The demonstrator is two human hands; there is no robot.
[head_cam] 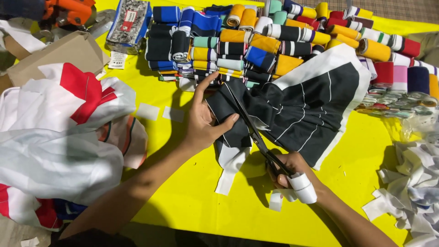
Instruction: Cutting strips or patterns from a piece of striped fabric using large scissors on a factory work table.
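Note:
A black fabric piece [306, 105] with thin white stripes and white edging lies spread on the yellow table [183, 192]. My left hand [203, 121] presses down on its left edge, thumb on the cloth. My right hand [292, 171], with white tape wound round a finger, grips black scissors [249, 121] whose blades are in the fabric beside my left thumb. A white strip [228, 167] hangs from the cloth's lower left edge.
Many rolled, folded knit collars [274, 41] in several colours are stacked along the far side. A heap of white and red fabric [59, 137] fills the left. White offcuts [411, 187] pile at the right. A cardboard box [55, 52] and an orange tool [71, 11] sit far left.

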